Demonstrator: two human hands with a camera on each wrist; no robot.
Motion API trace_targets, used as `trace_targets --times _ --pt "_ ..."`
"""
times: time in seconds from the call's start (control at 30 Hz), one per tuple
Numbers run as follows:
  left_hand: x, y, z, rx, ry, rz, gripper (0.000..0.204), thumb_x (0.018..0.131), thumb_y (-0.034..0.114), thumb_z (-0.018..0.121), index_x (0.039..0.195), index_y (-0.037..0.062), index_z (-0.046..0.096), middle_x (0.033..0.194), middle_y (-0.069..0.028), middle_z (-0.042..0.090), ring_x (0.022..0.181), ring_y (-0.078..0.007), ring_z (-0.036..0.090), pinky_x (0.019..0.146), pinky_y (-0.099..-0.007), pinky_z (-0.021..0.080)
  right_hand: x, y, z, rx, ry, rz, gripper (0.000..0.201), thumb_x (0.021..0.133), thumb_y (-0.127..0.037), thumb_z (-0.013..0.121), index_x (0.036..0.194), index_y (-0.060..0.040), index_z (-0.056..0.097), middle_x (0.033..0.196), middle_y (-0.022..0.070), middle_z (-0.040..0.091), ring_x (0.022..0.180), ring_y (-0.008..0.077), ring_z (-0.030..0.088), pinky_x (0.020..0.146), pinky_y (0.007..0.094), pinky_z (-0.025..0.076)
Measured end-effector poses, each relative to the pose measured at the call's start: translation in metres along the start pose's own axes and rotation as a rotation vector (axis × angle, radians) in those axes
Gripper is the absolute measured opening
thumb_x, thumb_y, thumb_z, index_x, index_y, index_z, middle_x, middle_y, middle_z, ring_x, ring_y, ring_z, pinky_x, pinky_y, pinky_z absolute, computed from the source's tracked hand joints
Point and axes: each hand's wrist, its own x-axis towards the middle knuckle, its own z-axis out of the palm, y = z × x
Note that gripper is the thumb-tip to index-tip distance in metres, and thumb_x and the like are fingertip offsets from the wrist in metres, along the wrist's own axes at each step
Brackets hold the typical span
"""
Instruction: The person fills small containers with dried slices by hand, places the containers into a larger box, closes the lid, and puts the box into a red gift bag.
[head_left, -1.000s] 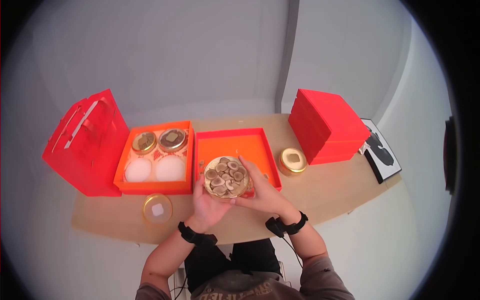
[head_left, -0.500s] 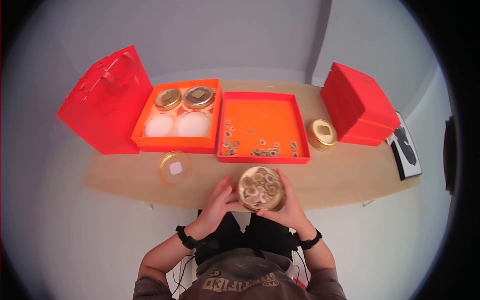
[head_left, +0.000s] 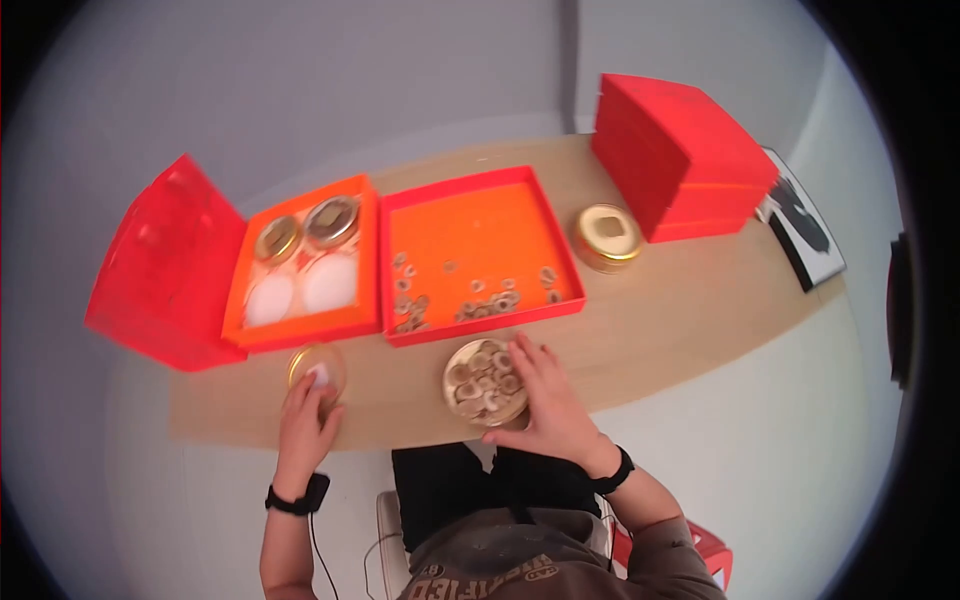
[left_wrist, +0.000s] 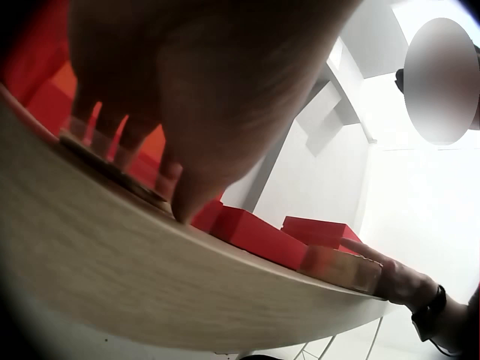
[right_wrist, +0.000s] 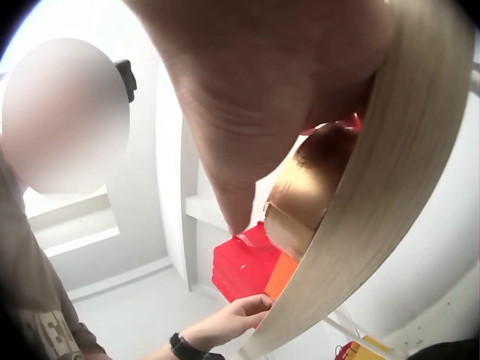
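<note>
Here, the right hand (head_left: 560, 413) is resting wide at the open, round, gold-sided jar (left_wrist: 341, 268) of brown slices (head_left: 485, 384); a sideways nudge could be spilling them. Left of this jar, the left hand (head_left: 307, 425) is partly covering the clear, round, gold-rimmed lid (head_left: 329, 364); whether it is pinching, I cannot tell.

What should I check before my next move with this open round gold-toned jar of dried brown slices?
1. Open round gold-toned jar upright on the pale wooden table: ok.
2. Jar well back from the table's front edge: not ok; it stands close to it.
3. Right hand at the jar: ok, at its right side.
4. Clear round gold-rimmed lid firmly in the left hand: cannot tell; the hand partly covers it.
5. Dried brown round slices below the jar's rim: cannot tell.
6. All slices inside the jar: not ok; many lie in the shallow square red tray with an orange inside.
</note>
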Motion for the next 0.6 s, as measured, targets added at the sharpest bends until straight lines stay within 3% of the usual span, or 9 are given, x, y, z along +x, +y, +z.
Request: trace_targets --times 0.13,0.23,0.3,0.33,0.4,0.43,0.5,0.53,0.6 --pt "-0.005 0.003 0.004 0.013 0.029 0.025 0.013 0.091 0.009 0.068 0.101 0.0028 0.064 0.129 -0.0222 0.063 0.121 -0.0387 0.060 0.101 -0.0448 0.049 -0.003 0.005 -0.002 0.077 0.022 -0.022 0.103 0.078 -0.047 0.084 0.152 0.0034 0.034 0.152 0.0291 0.037 0.141 0.0465 0.038 0.119 0.0574 0.027" --pt "-0.014 0.018 -0.001 -0.154 0.112 -0.126 0.010 0.095 0.007 0.064 0.103 0.0014 0.061 0.126 -0.0219 0.064 0.120 -0.0366 0.061 0.099 -0.0428 0.050 -0.011 0.013 0.004 0.169 0.091 -0.022 0.095 0.082 -0.041 0.082 0.151 0.0032 0.035 0.150 0.0276 0.040 0.138 0.0451 0.041 0.118 0.0537 0.031" --pt "-0.021 0.028 -0.003 -0.250 0.387 0.050 0.016 0.101 0.012 0.061 0.111 0.0012 0.056 0.121 -0.0208 0.067 0.113 -0.0339 0.064 0.097 -0.0419 0.051 -0.013 0.015 0.006 0.221 0.125 0.012 0.091 0.083 -0.037 0.081 0.150 0.0030 0.036 0.149 0.0270 0.041 0.137 0.0442 0.042 0.117 0.0514 0.033" --pt "-0.027 0.032 -0.003 -0.244 0.374 0.045 0.016 0.101 0.012 0.061 0.111 0.0012 0.056 0.121 -0.0208 0.067 0.113 -0.0339 0.064 0.097 -0.0419 0.051 -0.014 0.016 0.008 0.257 0.162 0.021 0.086 0.085 -0.033 0.080 0.150 0.0028 0.036 0.148 0.0263 0.042 0.136 0.0433 0.043 0.116 0.0490 0.034" --pt "-0.037 0.041 0.000 -0.541 0.550 0.117 0.024 0.105 0.021 0.058 0.119 0.0033 0.051 0.116 -0.0190 0.067 0.103 -0.0317 0.066 0.092 -0.0423 0.052 -0.015 0.019 0.009 0.285 0.187 0.036 0.084 0.085 -0.029 0.080 0.150 0.0028 0.037 0.148 0.0260 0.042 0.136 0.0431 0.043 0.116 0.0480 0.035" --pt "-0.039 0.051 0.002 -0.538 0.555 0.110 0.024 0.105 0.021 0.058 0.119 0.0033 0.051 0.116 -0.0190 0.067 0.103 -0.0317 0.066 0.092 -0.0423 0.052 -0.015 0.020 0.009 0.305 0.212 0.043 0.081 0.086 -0.026 0.079 0.149 0.0028 0.038 0.148 0.0256 0.042 0.136 0.0430 0.043 0.115 0.0469 0.036" --pt "-0.038 0.075 0.005 -1.056 0.467 0.010 0.029 0.107 0.027 0.056 0.125 0.0058 0.049 0.113 -0.0185 0.067 0.098 -0.0301 0.067 0.087 -0.0418 0.054 -0.014 0.020 0.007 0.323 0.227 0.026 0.078 0.086 -0.023 0.078 0.148 0.0026 0.039 0.146 0.0247 0.045 0.135 0.0419 0.045 0.114 0.0457 0.037" --pt "-0.036 0.089 0.009 -1.055 0.472 0.006 0.029 0.107 0.027 0.056 0.125 0.0058 0.049 0.113 -0.0185 0.067 0.098 -0.0301 0.067 0.087 -0.0418 0.054 -0.014 0.020 0.007 0.277 0.255 -0.004 0.077 0.086 -0.023 0.078 0.148 0.0021 0.040 0.142 0.0231 0.050 0.132 0.0401 0.048 0.112 0.0456 0.038" --pt "-0.032 0.118 0.020 -1.433 0.304 -0.164 0.029 0.108 0.027 0.054 0.128 0.0061 0.050 0.115 -0.0188 0.066 0.098 -0.0309 0.068 0.083 -0.0418 0.056 -0.018 0.021 0.005 0.230 0.287 -0.028 0.076 0.086 -0.023 0.078 0.148 0.0016 0.040 0.138 0.0215 0.055 0.129 0.0383 0.051 0.110 0.0455 0.039"
